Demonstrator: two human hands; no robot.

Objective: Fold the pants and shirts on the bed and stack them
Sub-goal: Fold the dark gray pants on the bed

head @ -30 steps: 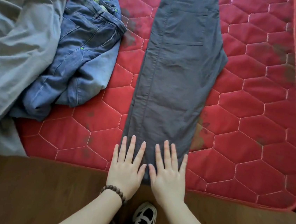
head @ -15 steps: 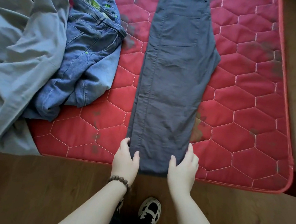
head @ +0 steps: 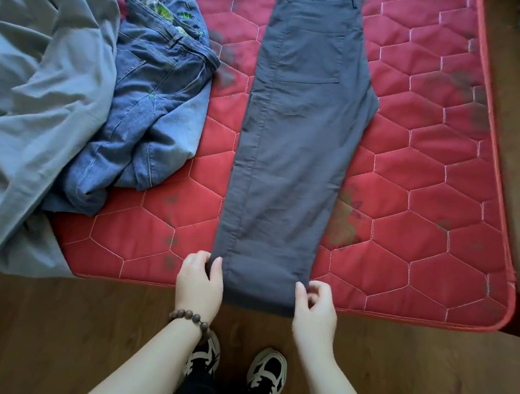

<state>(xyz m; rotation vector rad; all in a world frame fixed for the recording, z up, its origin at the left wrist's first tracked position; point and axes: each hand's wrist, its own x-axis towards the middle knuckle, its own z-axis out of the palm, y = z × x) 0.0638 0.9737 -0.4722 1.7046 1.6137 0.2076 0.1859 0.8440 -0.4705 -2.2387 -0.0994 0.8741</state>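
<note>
On my screen, item one: grey pants (head: 293,142), folded lengthwise leg over leg, lying flat along the red quilted mattress (head: 427,214), waistband at the far end, hems overhanging the near edge. Item two: my left hand (head: 200,282), thumb on top of the left hem corner and the other fingers curled at its side edge, pinching the fabric; a wooden bead bracelet (head: 190,316) sits on that wrist. Item three: my right hand (head: 316,308), thumb and forefinger closed narrowly on the right hem corner, the remaining fingers loosely curled beside it. Item four: blue jeans (head: 152,105), crumpled in a heap left of the grey pants, apart from them, a strip of mattress showing between. Item five: a pale grey-blue garment (head: 37,103), bunched at the far left, touching the jeans and hanging over the mattress edge; I cannot tell whether it is a shirt. Item six: wooden floor (head: 45,334) below, with two black-and-white shoes (head: 267,372) between my forearms.
</note>
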